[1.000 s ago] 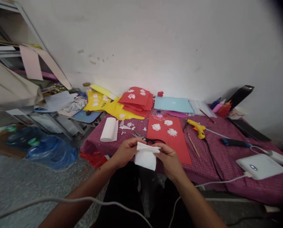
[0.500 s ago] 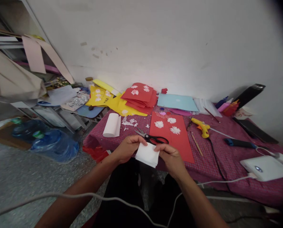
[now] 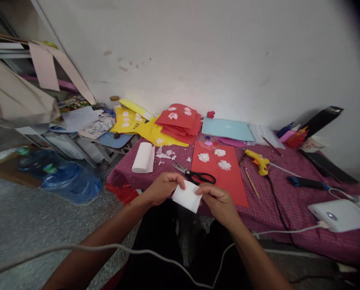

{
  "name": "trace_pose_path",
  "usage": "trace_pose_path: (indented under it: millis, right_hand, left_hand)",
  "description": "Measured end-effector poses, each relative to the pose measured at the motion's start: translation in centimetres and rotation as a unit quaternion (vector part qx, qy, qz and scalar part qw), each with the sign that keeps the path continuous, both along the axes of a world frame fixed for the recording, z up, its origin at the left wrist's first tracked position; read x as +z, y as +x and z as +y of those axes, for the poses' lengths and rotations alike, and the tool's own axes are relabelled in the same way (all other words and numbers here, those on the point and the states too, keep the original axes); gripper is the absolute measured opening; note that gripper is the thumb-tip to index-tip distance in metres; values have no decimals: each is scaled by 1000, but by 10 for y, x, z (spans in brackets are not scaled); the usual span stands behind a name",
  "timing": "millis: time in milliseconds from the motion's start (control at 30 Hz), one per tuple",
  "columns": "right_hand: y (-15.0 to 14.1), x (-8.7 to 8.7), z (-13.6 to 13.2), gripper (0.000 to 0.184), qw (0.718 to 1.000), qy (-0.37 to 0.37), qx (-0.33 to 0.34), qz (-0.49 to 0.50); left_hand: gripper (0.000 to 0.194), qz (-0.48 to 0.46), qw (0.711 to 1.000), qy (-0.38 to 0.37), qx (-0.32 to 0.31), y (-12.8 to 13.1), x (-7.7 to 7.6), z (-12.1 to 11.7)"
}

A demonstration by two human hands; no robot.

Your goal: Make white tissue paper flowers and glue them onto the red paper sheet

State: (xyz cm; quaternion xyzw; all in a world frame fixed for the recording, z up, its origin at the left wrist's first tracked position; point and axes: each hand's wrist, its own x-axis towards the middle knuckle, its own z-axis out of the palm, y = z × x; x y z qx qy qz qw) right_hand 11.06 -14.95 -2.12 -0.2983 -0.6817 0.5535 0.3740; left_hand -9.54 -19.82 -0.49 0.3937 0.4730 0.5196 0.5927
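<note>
A folded white paper square (image 3: 186, 198) is held over my lap, just in front of the table edge. My left hand (image 3: 164, 187) pinches its upper left corner, and my right hand (image 3: 217, 199) grips its right side between thumb and fingers. Right behind the square lie black-handled scissors (image 3: 201, 177), blades pointing left. Under their handles a red sheet (image 3: 235, 183) carries three white fringed paper flowers (image 3: 224, 165). To the left stand a white paper roll (image 3: 142, 158) and white paper scraps (image 3: 167, 154).
A yellow glue gun (image 3: 260, 162), a wooden stick (image 3: 252, 184) and a white power bank (image 3: 341, 215) lie on the right. Red sheets (image 3: 180, 123), yellow paper (image 3: 167, 137) and a light blue folder (image 3: 226, 129) line the wall. A white cable (image 3: 131, 252) crosses before my lap. Water bottles (image 3: 73, 183) stand at left.
The paper square has tilted a little in my fingers, and its layered lower edges now look more even. Both hands keep their hold. The view has shifted slightly.
</note>
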Motion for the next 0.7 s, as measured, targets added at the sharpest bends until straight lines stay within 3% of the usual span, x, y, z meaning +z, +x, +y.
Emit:
trace_pose_path:
  millis: [67, 167, 267, 367, 533, 700]
  right_hand:
    - [1, -1, 0, 19, 1000, 11, -10, -17]
    - [1, -2, -1, 19, 998, 37, -40, -24]
    - [1, -2, -2, 18, 994, 80, -72, -11]
    - [-1, -1, -4, 20, 989, 123, -83, 4]
    - [-3, 1, -10, 23, 974, 208, -90, -14]
    - [-3, 0, -12, 26, 959, 265, -91, -45]
  left_hand:
    - [4, -22, 1000, -9, 13, 0, 3, 0]
    - [27, -134, 989, -24, 55, 4, 7, -6]
    - [43, -289, 955, -37, 56, 16, 4, -18]
    - [52, -364, 929, -40, 56, 37, -7, -31]
    - [31, -344, 931, -56, 105, 64, -20, -37]
    - [26, -311, 937, -56, 147, 66, -21, -31]
